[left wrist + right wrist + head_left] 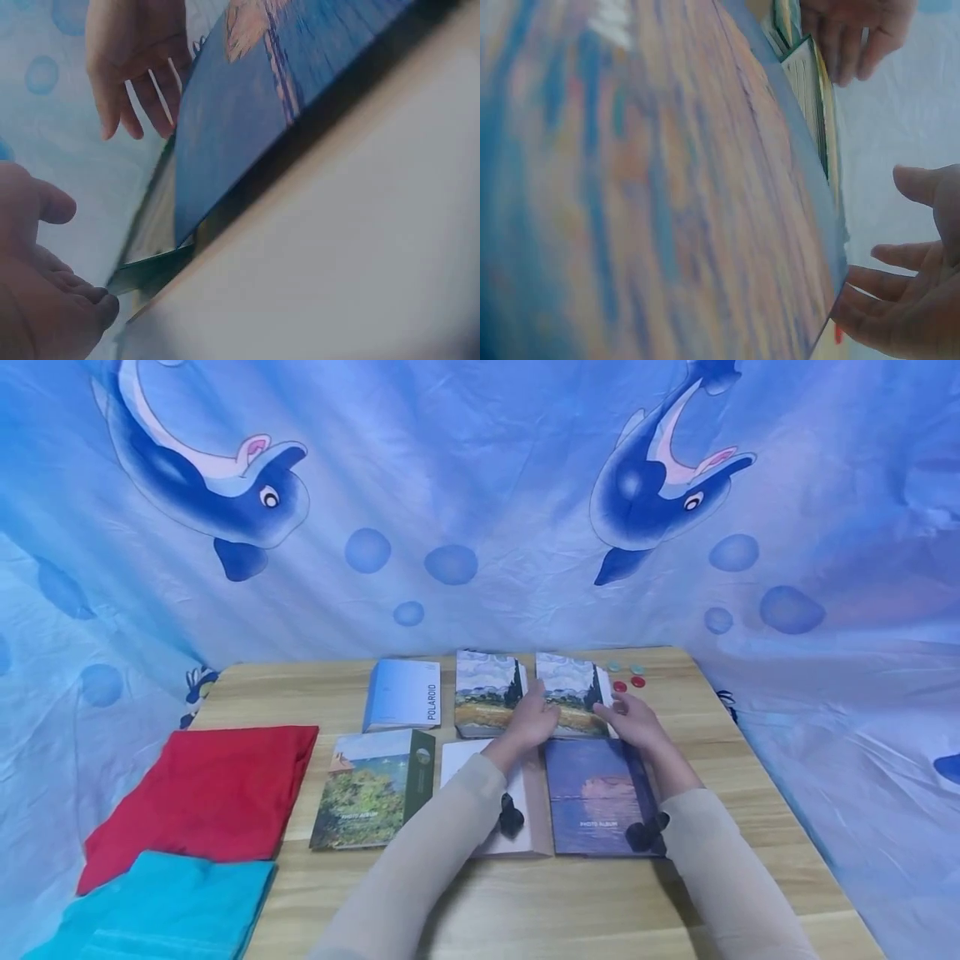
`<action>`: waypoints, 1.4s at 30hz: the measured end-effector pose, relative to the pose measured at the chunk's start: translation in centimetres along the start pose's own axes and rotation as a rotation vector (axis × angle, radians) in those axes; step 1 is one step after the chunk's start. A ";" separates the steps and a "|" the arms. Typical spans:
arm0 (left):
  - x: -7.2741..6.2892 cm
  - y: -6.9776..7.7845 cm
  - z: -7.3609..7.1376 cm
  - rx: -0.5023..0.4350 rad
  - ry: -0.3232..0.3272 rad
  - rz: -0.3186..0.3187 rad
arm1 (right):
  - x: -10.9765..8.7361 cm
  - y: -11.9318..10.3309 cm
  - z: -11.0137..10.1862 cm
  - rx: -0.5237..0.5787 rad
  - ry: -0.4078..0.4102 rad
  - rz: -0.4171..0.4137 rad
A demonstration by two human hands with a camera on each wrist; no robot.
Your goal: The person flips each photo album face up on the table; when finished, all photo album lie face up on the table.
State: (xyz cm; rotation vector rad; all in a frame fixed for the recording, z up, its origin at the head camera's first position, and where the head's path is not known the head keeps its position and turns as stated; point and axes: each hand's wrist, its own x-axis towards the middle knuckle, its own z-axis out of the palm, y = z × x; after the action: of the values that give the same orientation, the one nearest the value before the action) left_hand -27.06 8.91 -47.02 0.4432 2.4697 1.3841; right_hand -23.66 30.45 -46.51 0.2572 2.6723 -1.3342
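Observation:
Two albums with matching landscape-painting covers lie side by side at the back of the table. My left hand [532,718] is over the gap between the left one [480,689] and the right one [566,681], its fingers loosely extended. At the right edge of that right album is my right hand [637,720], thumb and fingers spread apart. In the right wrist view the right hand [919,289] has nothing in its grasp. Under the forearms lie a white-covered book [461,756] and a purple photo album [588,797].
A blue-white Polaroid album [401,693] is at the back left, with a garden-painted photo album [363,793] in front. Red cloth [210,793] and turquoise cloth [172,902] cover the left side. Red discs [637,682] and pale green discs [637,669] sit at back right.

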 end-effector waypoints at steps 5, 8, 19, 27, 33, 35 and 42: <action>-1.3 0.1 -1.9 0.080 0.004 0.102 | -0.9 -2.0 0.5 0.050 0.071 -0.059; -2.3 -0.3 -2.8 0.072 0.030 0.153 | -1.7 -3.3 1.4 0.176 0.098 -0.090; -7.9 -3.1 -6.8 0.111 0.135 0.140 | -5.2 -6.3 7.8 0.508 0.099 -0.111; -11.2 -6.0 -9.8 0.084 0.233 0.115 | -6.7 -8.3 11.7 0.539 0.030 -0.127; -13.6 -8.4 -11.7 0.100 0.276 0.112 | -7.3 -9.3 14.3 0.572 0.013 -0.158; -14.5 -9.1 -12.2 0.104 0.285 0.102 | -7.8 -9.8 15.1 0.575 0.006 -0.179; -17.9 -11.9 -13.5 0.101 0.302 0.037 | -9.3 -11.1 18.8 0.467 -0.083 -0.222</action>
State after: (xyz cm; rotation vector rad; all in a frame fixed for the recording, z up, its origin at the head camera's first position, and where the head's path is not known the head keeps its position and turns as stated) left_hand -17.37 -14.44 -48.84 0.3222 2.7949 1.4376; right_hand -16.02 8.01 -47.24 -0.0498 2.3416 -1.9803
